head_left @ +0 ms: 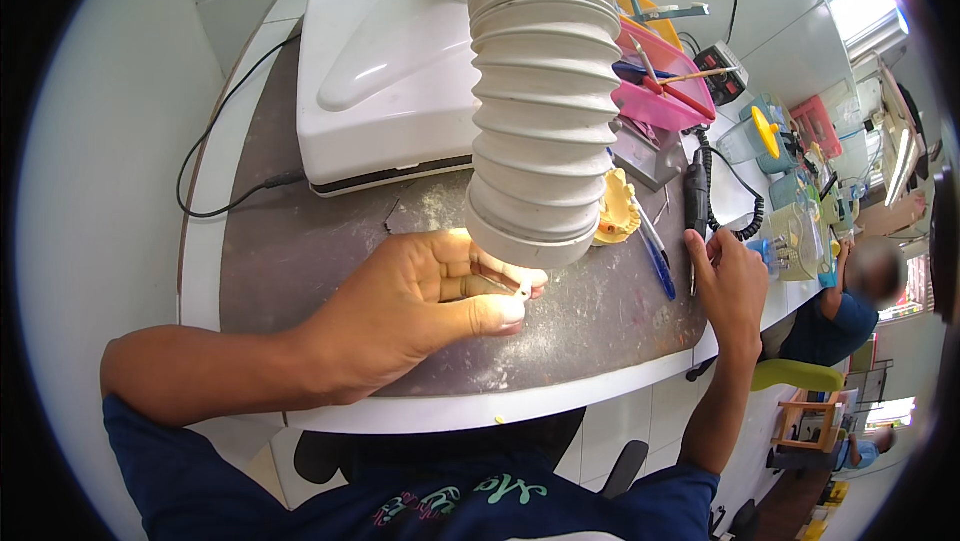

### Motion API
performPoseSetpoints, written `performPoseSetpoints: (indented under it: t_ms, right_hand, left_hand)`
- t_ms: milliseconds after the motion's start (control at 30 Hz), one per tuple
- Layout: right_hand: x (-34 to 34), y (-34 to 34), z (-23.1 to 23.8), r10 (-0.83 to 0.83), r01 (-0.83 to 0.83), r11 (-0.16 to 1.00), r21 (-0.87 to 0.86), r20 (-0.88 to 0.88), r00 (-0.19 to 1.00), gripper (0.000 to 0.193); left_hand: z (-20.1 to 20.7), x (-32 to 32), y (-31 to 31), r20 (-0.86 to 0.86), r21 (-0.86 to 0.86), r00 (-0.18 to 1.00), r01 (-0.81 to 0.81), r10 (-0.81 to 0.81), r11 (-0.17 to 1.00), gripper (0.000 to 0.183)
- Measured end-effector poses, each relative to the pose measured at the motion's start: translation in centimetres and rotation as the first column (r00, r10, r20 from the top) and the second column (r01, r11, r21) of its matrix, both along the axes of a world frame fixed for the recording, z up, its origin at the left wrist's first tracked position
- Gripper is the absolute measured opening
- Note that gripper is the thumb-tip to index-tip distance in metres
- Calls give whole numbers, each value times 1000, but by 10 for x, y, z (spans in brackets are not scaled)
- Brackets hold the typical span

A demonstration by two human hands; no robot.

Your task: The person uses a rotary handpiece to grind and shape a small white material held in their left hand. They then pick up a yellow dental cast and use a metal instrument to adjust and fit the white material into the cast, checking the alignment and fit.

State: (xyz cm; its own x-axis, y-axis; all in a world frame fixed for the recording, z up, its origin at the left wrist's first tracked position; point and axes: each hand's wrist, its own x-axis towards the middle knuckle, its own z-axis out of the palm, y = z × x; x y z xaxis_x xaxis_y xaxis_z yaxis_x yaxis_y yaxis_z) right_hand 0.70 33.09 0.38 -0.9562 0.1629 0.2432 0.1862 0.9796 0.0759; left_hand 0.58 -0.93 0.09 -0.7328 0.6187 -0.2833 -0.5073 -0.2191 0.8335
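Head view. Left hand [420,291] sits palm partly up over the dark work mat [290,286], fingers curled, thumb and fingertips pinched on a small pale piece [524,292]. That piece is at the fingertips, just below the mouth of the ribbed hose [545,121]; too small to tell its long axis or which way it points.

Right hand [733,286] is at the table's right side, fingers half bent, thumb and forefinger at the lower part of a black handpiece [696,196]. Can't tell if they grip it or only rest against it. Handpiece long axis runs fore-and-aft, nearly straight up the view, slim metal end toward the person. Coiled black cord [755,221] loops just right of it.

Obstructions: hose hangs in the middle, covers part of the white housing [385,91] and the left edge of the yellowish dental cast [620,206]. Blue pen-like tool [658,266] lies slantwise between cast and handpiece. Pink basket [640,106] with tools is behind, grey metal block [645,156] in front of it, black box [722,76] to its right. Yellow-lidded jar [745,141] further right. Black cable [215,211] curves out of the housing's left side. Another person in a dark top [835,326] is at far right.

Writing: green and reddish lettering on the wearer's dark shirt [450,501]; black box markings too small to read.
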Motion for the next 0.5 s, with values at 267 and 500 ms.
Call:
performPoseSetpoints:
  t_ms: [267,500]
  right_hand:
    - [-8,23,-11,26,-60,866,-497,-74,997,42]
    - [14,-10,-21,-47,-469,-204,-859,-470,881,26]
  left_hand:
    - [-7,-5,-4,-69,-55,997,-45,41,998,30]
    - [0,-8,1,1,-103,989,-144,145,984,22]
